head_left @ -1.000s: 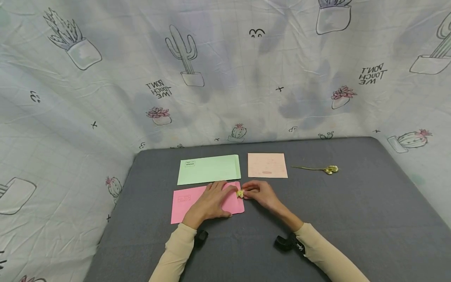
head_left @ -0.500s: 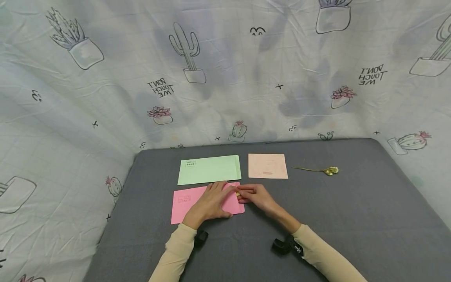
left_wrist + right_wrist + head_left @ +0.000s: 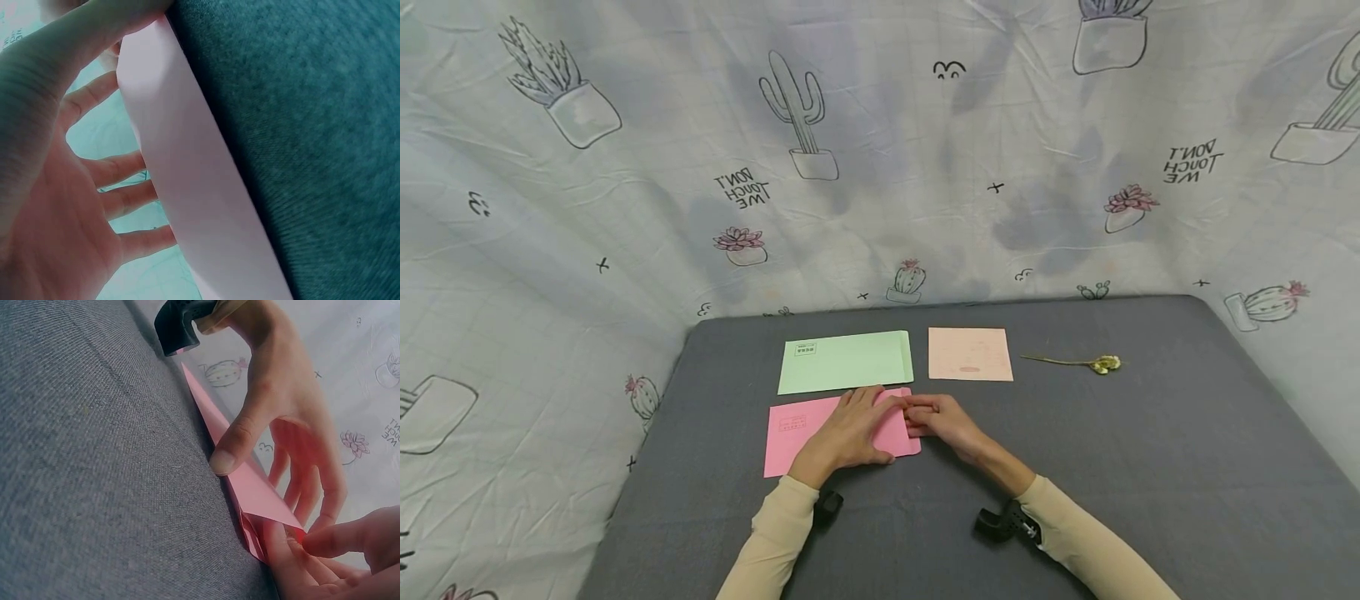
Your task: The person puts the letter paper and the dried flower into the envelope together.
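A pink envelope (image 3: pixel 793 433) lies before the person, its flap end to the right. The left hand (image 3: pixel 850 429) holds its right part, fingers spread over the far side and thumb at the near edge; in the right wrist view that envelope (image 3: pixel 250 487) bulges under this grip, its mouth parted. At the mouth, the right hand (image 3: pixel 951 423) has some fingertips inside and one digit against the edge, seen close up as the right hand (image 3: pixel 337 569) in the right wrist view. The yellow flower seen earlier is hidden by the fingers or the paper, so any hold on it cannot be seen.
Behind the pink envelope lie a green envelope (image 3: pixel 846 362) and a smaller peach envelope (image 3: pixel 970 354). A dried yellow flower (image 3: pixel 1105 364) on a thin stem lies to their right. The grey table (image 3: pixel 1112 450) meets a cactus-print cloth (image 3: pixel 880 167) behind.
The right hand has moved a little left into the envelope's mouth, and the yellow flower between its fingertips has gone out of sight. The left hand has stayed in place.
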A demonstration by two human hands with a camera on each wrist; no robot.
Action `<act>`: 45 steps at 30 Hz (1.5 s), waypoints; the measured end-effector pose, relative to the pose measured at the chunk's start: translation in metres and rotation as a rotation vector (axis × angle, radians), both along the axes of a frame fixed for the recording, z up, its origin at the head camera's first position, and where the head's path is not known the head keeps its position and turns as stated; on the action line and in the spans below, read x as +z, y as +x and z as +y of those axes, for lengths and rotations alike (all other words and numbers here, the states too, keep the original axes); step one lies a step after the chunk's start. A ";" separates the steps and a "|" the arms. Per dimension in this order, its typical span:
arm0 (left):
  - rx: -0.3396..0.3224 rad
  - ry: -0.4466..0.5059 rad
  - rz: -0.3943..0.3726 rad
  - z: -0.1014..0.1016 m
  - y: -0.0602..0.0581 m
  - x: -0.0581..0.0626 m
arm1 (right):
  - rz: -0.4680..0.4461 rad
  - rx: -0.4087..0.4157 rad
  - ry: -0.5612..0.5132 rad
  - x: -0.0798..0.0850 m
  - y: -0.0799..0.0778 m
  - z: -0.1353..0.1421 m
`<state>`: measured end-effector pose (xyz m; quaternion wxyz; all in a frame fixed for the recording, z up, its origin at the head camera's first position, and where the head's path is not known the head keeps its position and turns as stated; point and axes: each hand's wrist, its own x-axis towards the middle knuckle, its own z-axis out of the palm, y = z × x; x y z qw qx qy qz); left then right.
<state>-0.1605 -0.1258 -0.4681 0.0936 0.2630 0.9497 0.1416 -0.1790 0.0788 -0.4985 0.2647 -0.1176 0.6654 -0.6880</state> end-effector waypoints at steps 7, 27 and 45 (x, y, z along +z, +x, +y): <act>-0.012 -0.001 0.021 0.001 0.000 -0.001 | -0.013 0.005 0.001 0.001 0.000 0.000; -0.014 0.012 0.019 0.002 -0.001 -0.001 | -0.024 -0.027 -0.025 0.004 0.000 0.007; -0.045 0.050 -0.068 -0.002 -0.004 0.002 | -0.013 -0.012 -0.064 0.007 -0.004 0.022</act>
